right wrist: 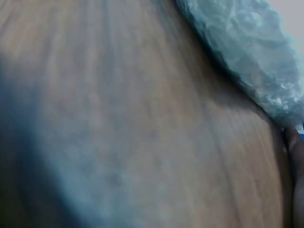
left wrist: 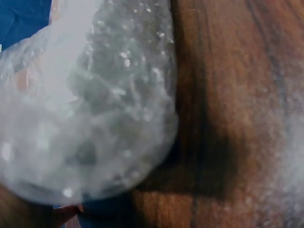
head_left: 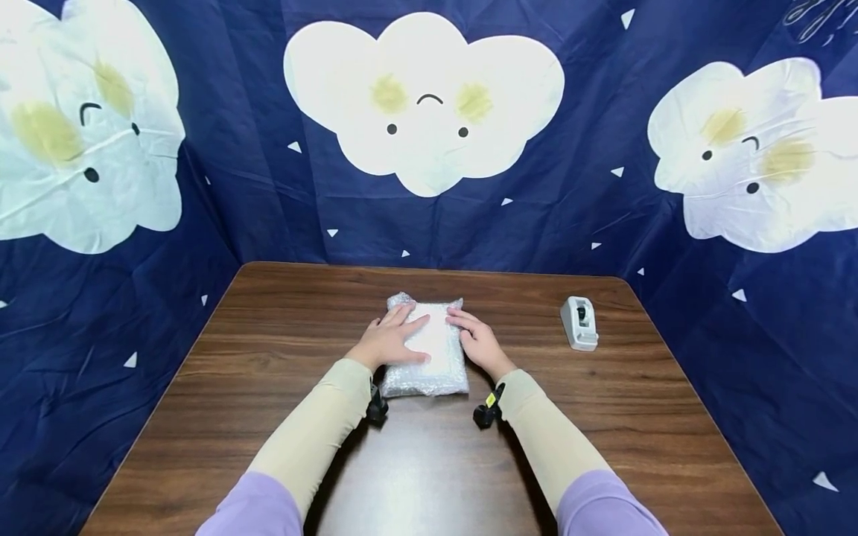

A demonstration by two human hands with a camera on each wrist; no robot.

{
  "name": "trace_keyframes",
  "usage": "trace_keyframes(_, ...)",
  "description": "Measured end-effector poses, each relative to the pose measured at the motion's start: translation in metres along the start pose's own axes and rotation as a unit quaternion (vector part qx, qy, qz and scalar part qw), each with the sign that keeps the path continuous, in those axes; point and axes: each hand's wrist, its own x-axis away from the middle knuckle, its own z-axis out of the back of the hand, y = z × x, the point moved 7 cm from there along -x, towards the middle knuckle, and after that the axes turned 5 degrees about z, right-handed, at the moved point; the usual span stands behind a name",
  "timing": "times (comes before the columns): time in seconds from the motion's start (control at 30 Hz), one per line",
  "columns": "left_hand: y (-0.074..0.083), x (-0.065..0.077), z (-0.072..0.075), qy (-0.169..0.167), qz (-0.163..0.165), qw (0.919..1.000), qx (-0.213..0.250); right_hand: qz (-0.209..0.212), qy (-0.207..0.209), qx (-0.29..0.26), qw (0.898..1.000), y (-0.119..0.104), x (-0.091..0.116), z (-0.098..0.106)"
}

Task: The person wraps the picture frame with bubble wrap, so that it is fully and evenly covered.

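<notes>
A flat, rectangular white object (head_left: 439, 339) lies on the table inside clear bubble wrap (head_left: 426, 385). Across its left part rests my left hand (head_left: 389, 341), fingers spread and thumb out over the white face. My right hand (head_left: 480, 342) touches the upper right edge of the bundle, its fingers mostly straight. Blurred bubble wrap (left wrist: 123, 85) fills much of the left wrist view, which barely shows that hand. In the right wrist view, the side of the wrap (right wrist: 242, 52) meets part of a finger (right wrist: 297, 161) at the frame's right border.
A white tape dispenser (head_left: 580, 324) stands on the brown wooden table (head_left: 268, 357), to the right of the bundle. Dark blue cloth (head_left: 255, 186) with white clouds hangs behind the table and along both sides.
</notes>
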Motion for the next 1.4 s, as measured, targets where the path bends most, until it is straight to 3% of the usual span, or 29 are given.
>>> trace_keyframes(0.13, 0.002, 0.001, 0.002, -0.010, -0.002, 0.9999, -0.004, -0.016, 0.018, -0.044, 0.999, 0.004, -0.001, 0.011)
trace_keyframes(0.23, 0.002, 0.003, 0.007, -0.008, -0.001, 1.0000, 0.004, -0.038, 0.074, -0.064, 0.994, 0.011, 0.001, 0.034)
trace_keyframes(0.37, 0.002, 0.005, 0.010, -0.004, -0.002, 0.9999, 0.011, -0.085, 0.174, -0.007, 0.981, 0.020, 0.008, 0.084)
trace_keyframes(0.53, 0.002, 0.005, 0.010, -0.009, -0.003, 0.9999, 0.014, -0.101, 0.249, 0.069, 0.961, 0.018, 0.025, 0.146)
trace_keyframes(0.6, 0.002, 0.006, 0.009, -0.013, -0.003, 0.9998, 0.017, -0.097, 0.284, 0.100, 0.949, 0.019, 0.036, 0.167)
trace_keyframes(0.7, 0.003, 0.005, 0.008, -0.015, -0.005, 0.9997, 0.021, -0.109, 0.339, 0.154, 0.922, 0.025, 0.058, 0.194)
trace_keyframes(0.8, 0.004, 0.004, 0.006, -0.015, -0.007, 0.9996, 0.022, -0.162, 0.375, 0.180, 0.895, 0.037, 0.081, 0.215)
trace_keyframes(0.9, 0.003, 0.003, 0.002, -0.016, -0.004, 0.9997, 0.017, -0.242, 0.362, 0.198, 0.878, 0.054, 0.102, 0.226)
trace_keyframes(1.0, 0.002, 0.002, 0.000, -0.016, -0.003, 0.9997, 0.019, -0.305, 0.313, 0.196, 0.878, 0.071, 0.118, 0.225)
trace_keyframes(1.1, 0.002, 0.003, 0.000, -0.015, -0.003, 0.9996, 0.022, -0.329, 0.276, 0.188, 0.883, 0.083, 0.127, 0.219)
trace_keyframes(1.4, 0.004, 0.004, 0.001, -0.014, -0.008, 0.9997, 0.018, -0.291, 0.311, 0.164, 0.890, 0.086, 0.138, 0.214)
